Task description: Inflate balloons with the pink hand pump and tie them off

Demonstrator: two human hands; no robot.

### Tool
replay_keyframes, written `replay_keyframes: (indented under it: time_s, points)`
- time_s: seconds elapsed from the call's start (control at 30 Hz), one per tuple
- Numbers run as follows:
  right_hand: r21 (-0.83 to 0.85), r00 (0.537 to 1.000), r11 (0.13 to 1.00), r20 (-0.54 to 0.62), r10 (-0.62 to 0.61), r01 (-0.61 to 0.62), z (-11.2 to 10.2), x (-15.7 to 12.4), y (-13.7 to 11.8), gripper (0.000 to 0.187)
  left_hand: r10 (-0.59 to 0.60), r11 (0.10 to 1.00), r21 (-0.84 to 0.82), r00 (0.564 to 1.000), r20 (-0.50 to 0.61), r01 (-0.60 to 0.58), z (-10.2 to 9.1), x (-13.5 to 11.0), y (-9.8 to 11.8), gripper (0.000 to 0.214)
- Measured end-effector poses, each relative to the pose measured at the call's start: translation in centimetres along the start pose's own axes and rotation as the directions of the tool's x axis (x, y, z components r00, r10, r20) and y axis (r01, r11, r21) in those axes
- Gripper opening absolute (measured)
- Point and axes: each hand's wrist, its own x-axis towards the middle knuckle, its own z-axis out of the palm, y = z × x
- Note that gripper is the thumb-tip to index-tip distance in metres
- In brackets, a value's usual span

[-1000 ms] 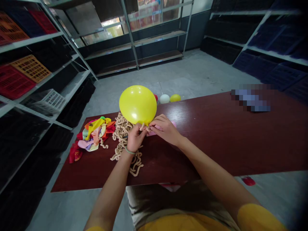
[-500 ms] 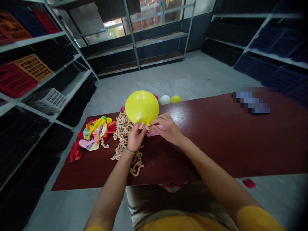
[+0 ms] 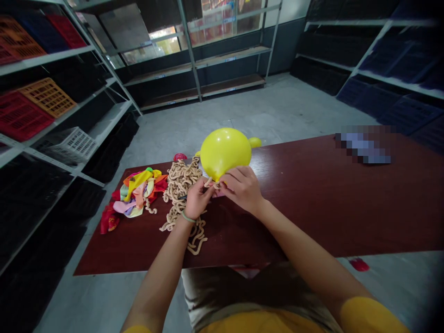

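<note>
A blown-up yellow balloon (image 3: 225,149) stands over the table with its neck pointing down toward my fingers. At that neck is a short length of soft beige cord (image 3: 209,182). My left hand (image 3: 197,200) pinches the cord on the left side, wearing a green band at the wrist. From the right, my right hand (image 3: 243,188) closes its fingertips on the cord beside the neck, partly hiding it. A tangled heap of beige cords (image 3: 181,178) lies next to my left hand, a dark thin object among them. Under my hands, something pink (image 3: 219,193) shows in part.
Limp balloons in several colours (image 3: 138,188) lie on the left of the dark red table (image 3: 312,199). Past its far edge are a red balloon (image 3: 179,157) and a yellow balloon (image 3: 255,142). A blurred-out item (image 3: 366,147) sits far right. Shelves with crates (image 3: 48,97) flank the room.
The yellow balloon has swung to the right and now covers the pale balloon behind it. Both hands remain at its neck, having shifted only slightly.
</note>
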Motion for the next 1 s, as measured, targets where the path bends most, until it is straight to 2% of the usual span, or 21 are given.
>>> replay_keyframes:
  time_s: [0.1, 0.17, 0.33, 0.43, 0.57, 0.77, 1.0]
  points:
    - [0.145, 0.996, 0.987, -0.042, 0.081, -0.074, 0.0, 0.1, 0.4, 0.011, -0.025, 0.995, -0.100, 1.000, -0.006, 0.024, 0.0, 0.0, -0.3, 0.017]
    - [0.202, 0.995, 0.975, -0.026, 0.099, -0.092, 0.1, 0.2, 0.6, 0.012, -0.030, 0.990, -0.139, 0.999, -0.010, 0.028, 0.0, 0.0, -0.3, 0.016]
    - [0.201, 0.995, 0.975, 0.047, 0.088, -0.095, 0.4, 0.2, 0.3, 0.013, -0.027, 0.992, -0.123, 0.999, -0.028, 0.023, 0.0, 0.0, -0.4, 0.017]
    - [0.150, 0.995, 0.986, 0.073, 0.061, -0.071, 0.3, 0.2, -0.1, 0.017, -0.038, 0.996, -0.077, 0.999, -0.037, 0.035, 0.0, 0.0, -0.4, 0.018]
    - [-0.007, 0.989, 1.000, 0.145, 0.002, -0.001, 0.2, 0.2, -0.3, 0.024, -0.023, 0.999, 0.035, 0.999, -0.030, 0.024, -0.1, 0.1, -0.1, 0.018]
    - [-0.107, 0.989, 0.992, 0.122, 0.083, -0.070, 0.4, 0.1, -0.1, 0.026, -0.042, 0.995, 0.077, 0.982, -0.185, 0.057, -0.2, 0.3, 0.4, 0.022]
    - [-0.235, 0.989, 0.970, 0.112, 0.095, -0.067, 0.8, 0.2, 0.0, 0.026, -0.019, 0.982, 0.179, 0.973, -0.229, 0.062, -0.3, 0.5, 0.6, 0.022]
